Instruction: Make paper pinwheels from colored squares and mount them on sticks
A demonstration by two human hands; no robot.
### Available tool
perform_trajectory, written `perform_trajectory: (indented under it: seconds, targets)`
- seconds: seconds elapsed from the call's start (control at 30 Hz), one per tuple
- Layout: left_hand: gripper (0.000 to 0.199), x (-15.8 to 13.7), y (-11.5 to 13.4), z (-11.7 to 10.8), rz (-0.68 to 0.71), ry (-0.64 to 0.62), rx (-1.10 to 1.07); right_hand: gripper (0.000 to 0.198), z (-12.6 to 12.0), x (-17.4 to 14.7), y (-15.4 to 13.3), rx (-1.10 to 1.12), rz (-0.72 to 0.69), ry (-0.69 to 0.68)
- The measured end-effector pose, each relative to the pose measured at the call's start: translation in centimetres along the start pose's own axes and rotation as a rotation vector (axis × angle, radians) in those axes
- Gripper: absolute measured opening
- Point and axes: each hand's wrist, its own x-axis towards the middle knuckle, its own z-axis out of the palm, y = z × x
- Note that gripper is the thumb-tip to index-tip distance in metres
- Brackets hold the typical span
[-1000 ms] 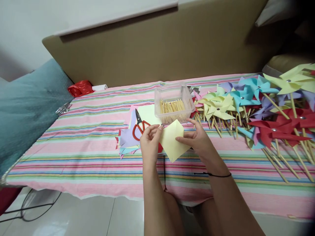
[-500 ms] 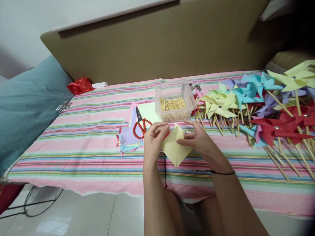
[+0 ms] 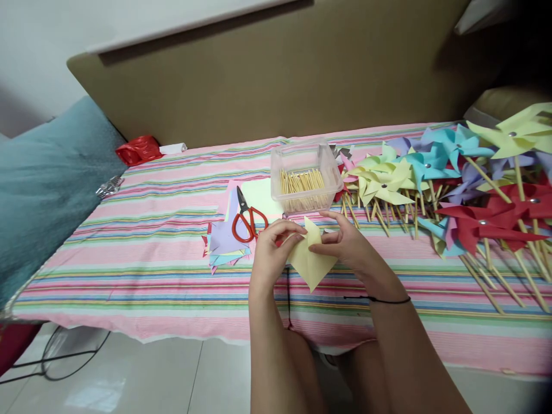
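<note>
- Striped cloth (image 3: 129, 259) is our work surface, tan panel (image 3: 267, 80) along its back edge.
- Change: our left hand (image 3: 275, 248) has come inward over the yellow paper (image 3: 312, 269), bending its left side toward the middle. We read that as shaping under way, not finished.
- Vs half a second ago: left fingertips were farther out, paper showed wider. Our right hand (image 3: 345, 246) has barely moved; scissors (image 3: 245, 209) and stick box (image 3: 297, 152) unchanged.
- Grip: left thumb and fingers pinch the paper's upper left; right thumb on its face, pinching the right side.
- Paper is held above the cloth, toward the front edge; pinwheels (image 3: 385, 185) toward the right edge.
</note>
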Motion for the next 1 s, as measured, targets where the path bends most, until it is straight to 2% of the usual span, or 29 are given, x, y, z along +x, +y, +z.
perform_trajectory:
  seconds: [0.1,0.2,0.4,0.57,0.7,1.0]
  targets:
    - [0.008,-0.05,0.23,-0.12,0.046,-0.077,0.022,0.088,-0.21,0.07,0.03,0.015,-0.004,0.005]
    - [0.015,-0.13,0.41,-0.13,0.034,-0.101,0.020,0.089,-0.34,0.02,0.01,0.036,-0.003,0.018]
    - [0.007,-0.28,0.12,-0.11,-0.019,-0.071,-0.018,0.091,-0.26,-0.33,-0.35,0.062,0.007,-0.020]
    - [0.020,-0.32,-0.15,-0.01,-0.146,-0.038,-0.077,0.093,-0.15,-0.39,-0.43,0.057,0.002,-0.012]
    - [0.022,-0.42,-0.20,0.05,-0.209,-0.043,-0.053,0.091,-0.26,-0.28,-0.24,0.046,-0.005,-0.027]
    - [0.018,-0.39,-0.28,0.02,-0.155,0.035,0.118,0.095,-0.22,-0.18,-0.19,0.011,-0.003,-0.054]
